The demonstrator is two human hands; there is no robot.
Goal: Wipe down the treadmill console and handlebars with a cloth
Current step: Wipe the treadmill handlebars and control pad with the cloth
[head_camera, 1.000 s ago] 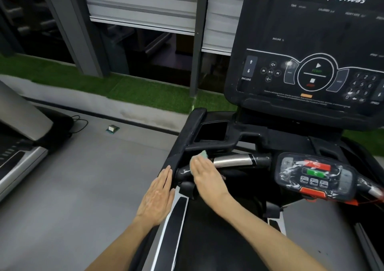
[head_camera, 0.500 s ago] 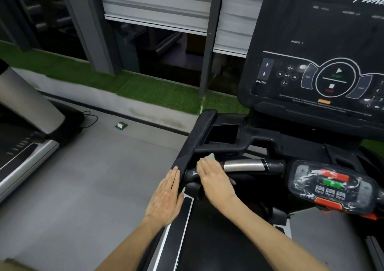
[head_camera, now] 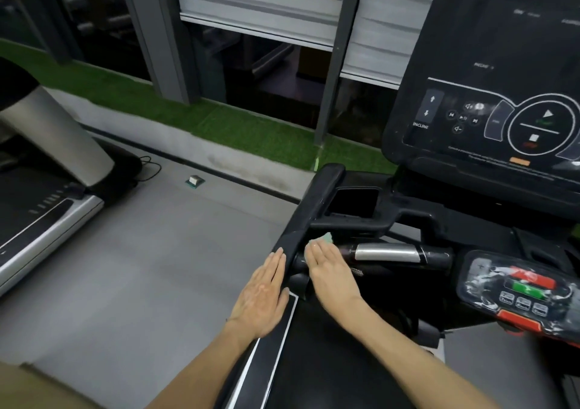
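The black treadmill console (head_camera: pixel 489 101) fills the upper right. Its black left handlebar (head_camera: pixel 309 207) runs toward me, and a cross bar with a silver grip sensor (head_camera: pixel 387 252) branches off to the right. My right hand (head_camera: pixel 329 270) lies flat with straight fingers, pressing a pale green cloth (head_camera: pixel 326 238) onto the cross bar where it meets the left handlebar; only a corner of the cloth shows past my fingertips. My left hand (head_camera: pixel 262 295) is flat and open against the outer side of the left handlebar.
A small control pod (head_camera: pixel 518 289) with red and green buttons sits at the lower right. Another treadmill (head_camera: pixel 47 195) stands at the left across grey floor (head_camera: pixel 141 267). A small box (head_camera: pixel 195 181) lies on the floor near a green turf strip (head_camera: pixel 219 120).
The camera view has swung left, so the console sits further right. Both hands stay at the handlebar joint, the right hand still pressing the cloth there.
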